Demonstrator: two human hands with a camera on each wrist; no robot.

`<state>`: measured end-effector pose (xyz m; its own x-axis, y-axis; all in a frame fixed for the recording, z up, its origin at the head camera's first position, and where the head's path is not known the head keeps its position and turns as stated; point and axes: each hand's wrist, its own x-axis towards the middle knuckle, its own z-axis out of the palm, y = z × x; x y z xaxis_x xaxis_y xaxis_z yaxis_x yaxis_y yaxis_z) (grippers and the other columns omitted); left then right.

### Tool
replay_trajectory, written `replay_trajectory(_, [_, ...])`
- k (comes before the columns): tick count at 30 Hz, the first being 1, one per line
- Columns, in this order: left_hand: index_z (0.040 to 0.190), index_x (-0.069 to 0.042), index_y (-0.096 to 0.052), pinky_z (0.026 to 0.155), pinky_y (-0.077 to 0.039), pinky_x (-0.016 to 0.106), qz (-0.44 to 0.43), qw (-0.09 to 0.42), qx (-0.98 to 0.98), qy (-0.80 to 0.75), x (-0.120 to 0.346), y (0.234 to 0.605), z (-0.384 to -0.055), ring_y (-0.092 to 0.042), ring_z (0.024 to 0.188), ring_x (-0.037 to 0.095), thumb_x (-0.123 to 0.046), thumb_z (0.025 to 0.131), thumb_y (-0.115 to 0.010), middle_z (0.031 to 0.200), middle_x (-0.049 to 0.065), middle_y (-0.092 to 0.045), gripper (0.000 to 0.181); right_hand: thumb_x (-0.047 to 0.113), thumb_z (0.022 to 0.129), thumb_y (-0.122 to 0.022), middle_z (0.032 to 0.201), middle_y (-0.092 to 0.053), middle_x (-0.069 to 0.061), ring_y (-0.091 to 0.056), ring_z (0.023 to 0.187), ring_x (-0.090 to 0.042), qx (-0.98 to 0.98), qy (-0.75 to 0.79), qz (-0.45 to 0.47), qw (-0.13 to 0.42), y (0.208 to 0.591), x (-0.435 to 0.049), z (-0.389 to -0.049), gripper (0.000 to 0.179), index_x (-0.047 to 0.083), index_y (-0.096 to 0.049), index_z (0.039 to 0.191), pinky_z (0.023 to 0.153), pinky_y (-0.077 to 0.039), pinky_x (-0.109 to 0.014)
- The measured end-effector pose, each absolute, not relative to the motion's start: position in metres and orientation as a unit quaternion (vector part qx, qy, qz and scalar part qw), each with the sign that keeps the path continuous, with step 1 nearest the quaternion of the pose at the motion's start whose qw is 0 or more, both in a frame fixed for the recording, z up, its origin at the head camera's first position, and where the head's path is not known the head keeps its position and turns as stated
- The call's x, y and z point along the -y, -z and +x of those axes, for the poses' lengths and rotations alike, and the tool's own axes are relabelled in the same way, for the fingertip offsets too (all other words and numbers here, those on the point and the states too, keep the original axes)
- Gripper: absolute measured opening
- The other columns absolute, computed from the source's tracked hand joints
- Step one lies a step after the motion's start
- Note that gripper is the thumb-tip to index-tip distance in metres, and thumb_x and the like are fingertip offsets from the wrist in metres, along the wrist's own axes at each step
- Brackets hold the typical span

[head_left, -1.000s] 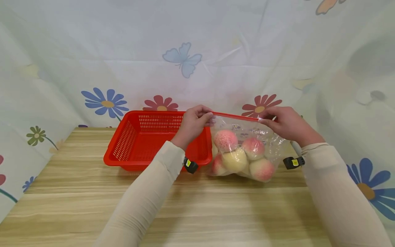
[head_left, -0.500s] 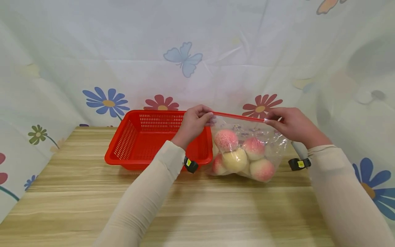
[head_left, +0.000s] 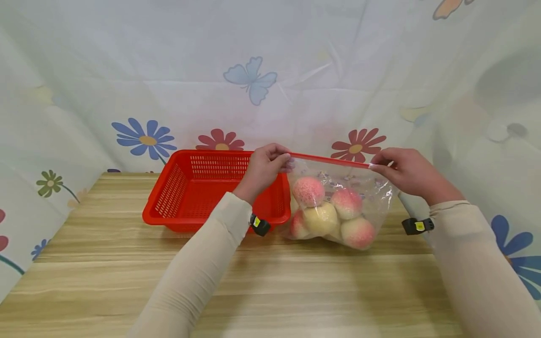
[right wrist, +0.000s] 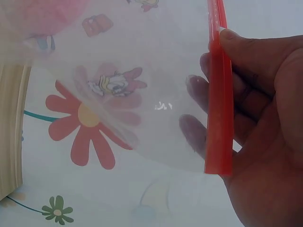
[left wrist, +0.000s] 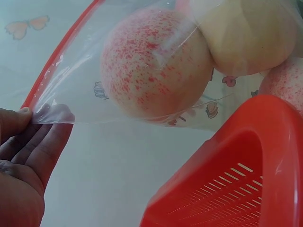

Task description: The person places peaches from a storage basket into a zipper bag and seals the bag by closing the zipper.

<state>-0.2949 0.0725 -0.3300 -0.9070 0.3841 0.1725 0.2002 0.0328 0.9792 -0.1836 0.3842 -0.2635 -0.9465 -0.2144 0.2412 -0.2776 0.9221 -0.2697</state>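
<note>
A clear zip-lock bag (head_left: pixel 327 180) with a red zip strip (head_left: pixel 327 159) along its top stands on the table, right of a red basket. Inside are several pink and cream peaches (head_left: pixel 321 218), seen large in the left wrist view. At the strip's left corner my left hand (head_left: pixel 265 170) pinches the bag, its thumb in front and fingers behind the film. My right hand (head_left: pixel 407 171) pinches the strip towards its right end. In the right wrist view, the thumb of that hand presses on the red strip (right wrist: pixel 220 113), and fingertips show through the film behind it.
The red slotted basket (head_left: pixel 216 185) sits left of the bag, partly behind my left forearm. Both stand on a wood-grain table (head_left: pixel 270 291). A white curtain (head_left: pixel 169 84) printed with flowers and butterflies hangs behind and at the sides.
My right hand has slid rightwards along the red zip strip, still pinching it. My left hand stays at the left corner, and the bag and its peaches have hardly moved.
</note>
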Motion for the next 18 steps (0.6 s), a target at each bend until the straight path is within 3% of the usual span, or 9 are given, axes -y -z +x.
replay_trajectory(18, [0.107,-0.012,-0.065,0.083,-0.058,0.029,0.194,0.067,-0.721,-0.661,-0.068,0.331,-0.294,-0.070,0.091,0.020,-0.020,0.094,-0.063,0.102,0.007,-0.071,0.015,0.015,0.089,-0.069,0.090,-0.069,-0.004,-0.061,0.082,-0.022,0.975,-0.139,0.123,0.125,0.263,-0.398,-0.173,0.010,0.011,-0.069,0.098,0.078,-0.053,-0.043])
